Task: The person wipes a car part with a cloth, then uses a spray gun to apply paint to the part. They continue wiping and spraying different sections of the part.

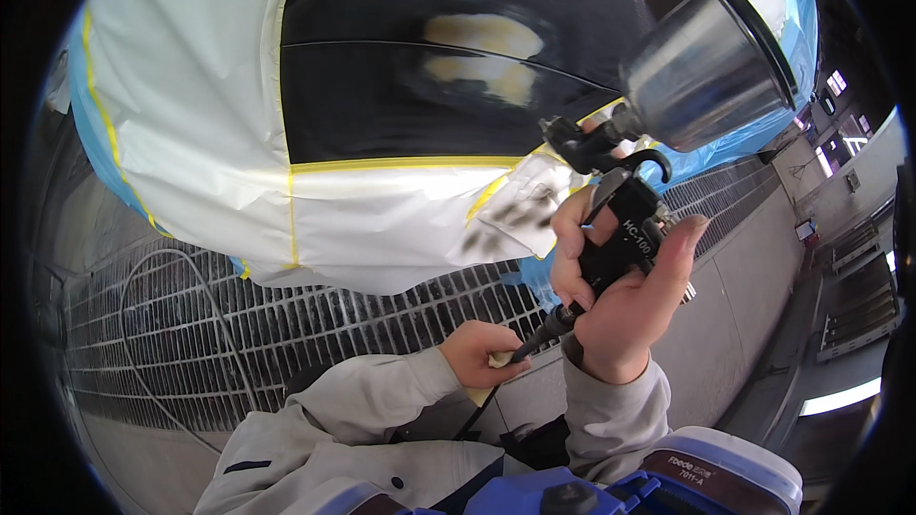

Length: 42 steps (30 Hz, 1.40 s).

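My right hand is wrapped around the black grip of a paint spray gun, thumb raised along its back. A clear grey cup with a dark lid sits tilted on the gun's top. The gun's nozzle faces a black vehicle panel, apart from it. Two beige patches lie on that panel, on either side of a thin seam. Below the grip, my left hand is closed on the air hose. A bit of pale yellowish cloth or paper shows between its fingers.
White masking sheet, edged with yellow tape and blue film, surrounds the panel. Dark spray marks stain the sheet under the gun. Metal floor grating runs below, with a looped hose on the left. A grey wall stands right.
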{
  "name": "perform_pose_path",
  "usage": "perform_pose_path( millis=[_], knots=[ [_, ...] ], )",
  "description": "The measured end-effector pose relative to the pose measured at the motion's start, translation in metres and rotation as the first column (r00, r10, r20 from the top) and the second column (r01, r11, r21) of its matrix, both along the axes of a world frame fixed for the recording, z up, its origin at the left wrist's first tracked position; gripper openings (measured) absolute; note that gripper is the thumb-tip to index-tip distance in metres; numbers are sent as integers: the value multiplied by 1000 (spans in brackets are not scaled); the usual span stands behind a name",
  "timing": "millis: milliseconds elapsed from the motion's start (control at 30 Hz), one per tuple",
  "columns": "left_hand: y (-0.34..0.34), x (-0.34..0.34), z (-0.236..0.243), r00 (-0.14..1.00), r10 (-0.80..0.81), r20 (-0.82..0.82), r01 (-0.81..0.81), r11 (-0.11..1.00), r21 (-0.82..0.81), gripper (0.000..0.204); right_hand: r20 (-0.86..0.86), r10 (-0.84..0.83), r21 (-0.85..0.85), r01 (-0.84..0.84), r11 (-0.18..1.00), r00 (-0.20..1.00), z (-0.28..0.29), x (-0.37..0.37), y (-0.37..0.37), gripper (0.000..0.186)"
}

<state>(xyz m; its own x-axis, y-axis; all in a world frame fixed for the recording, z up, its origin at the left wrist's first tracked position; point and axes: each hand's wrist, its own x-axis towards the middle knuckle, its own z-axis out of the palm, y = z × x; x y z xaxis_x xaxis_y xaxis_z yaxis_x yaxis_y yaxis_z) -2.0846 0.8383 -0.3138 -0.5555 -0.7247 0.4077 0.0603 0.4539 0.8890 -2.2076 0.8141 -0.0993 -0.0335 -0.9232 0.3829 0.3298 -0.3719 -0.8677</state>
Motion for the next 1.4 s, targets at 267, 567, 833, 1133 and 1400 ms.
perform_pose_path(
  millis=[267,567,833,1133,1400],
  knots=[
    [0,-6,-8,1000,17,-17,-16,1000,25,14,45,-140,42,138,990,989,0,-2,-2,71],
    [3,-6,-8,1000,5,-2,-5,999,35,15,37,5,10,-5,1000,999,-3,-6,1,70],
    [5,-8,-10,1000,1,4,-1,1000,4,17,60,-172,59,168,984,983,-3,-11,4,72],
    [5,-14,-16,989,-95,113,94,995,18,25,-10,-166,-6,166,986,986,-6,-26,7,73],
    [3,-18,-28,993,-51,107,51,999,6,27,-29,-197,-25,196,980,980,-1,-27,0,71]
  ],
)
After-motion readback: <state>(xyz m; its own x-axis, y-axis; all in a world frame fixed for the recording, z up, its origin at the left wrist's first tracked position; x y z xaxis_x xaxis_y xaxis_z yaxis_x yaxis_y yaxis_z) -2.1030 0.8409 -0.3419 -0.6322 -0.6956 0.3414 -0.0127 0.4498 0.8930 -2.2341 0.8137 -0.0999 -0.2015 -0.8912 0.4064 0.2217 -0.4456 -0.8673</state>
